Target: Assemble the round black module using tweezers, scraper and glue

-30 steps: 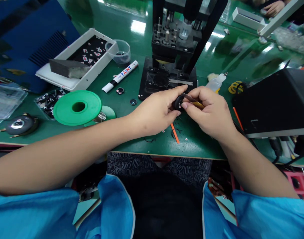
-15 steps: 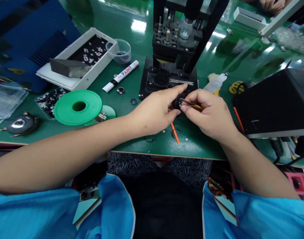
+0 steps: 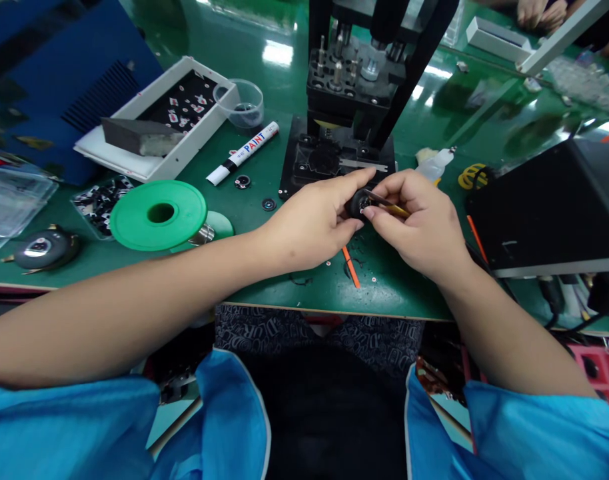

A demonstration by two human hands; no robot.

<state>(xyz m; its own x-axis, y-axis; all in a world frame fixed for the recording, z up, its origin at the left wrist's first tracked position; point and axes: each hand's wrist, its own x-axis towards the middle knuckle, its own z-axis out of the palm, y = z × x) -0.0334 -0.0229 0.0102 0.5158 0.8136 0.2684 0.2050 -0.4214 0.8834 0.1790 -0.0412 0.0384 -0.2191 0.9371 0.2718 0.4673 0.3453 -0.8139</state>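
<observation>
Between the thumb and fingers of my left hand point(image 3: 312, 223) is a small round black part point(image 3: 355, 204), its inner face turned toward my right hand. My right hand point(image 3: 424, 223) pinches a pair of thin, brownish-gold tweezers point(image 3: 395, 209), with the tips at the middle of the black part. The exact contact at the tips is too small to make out. Both hands are just in front of the black press fixture point(image 3: 344, 153), above the green table point(image 3: 264, 280). Below them lies an orange stick point(image 3: 351, 267) among dark scraps.
To the left are a green spool point(image 3: 129, 213), a paint marker point(image 3: 244, 153), a white tray point(image 3: 184, 150) of small pieces and a clear cup point(image 3: 247, 103). On the right stand a black box point(image 3: 549, 207) and a squeeze bottle point(image 3: 437, 163). Another person's hands point(image 3: 539, 13) are at the far right.
My right hand has shifted and turned slightly, and the tweezers lie at a somewhat different angle against the black part. My left hand has hardly moved.
</observation>
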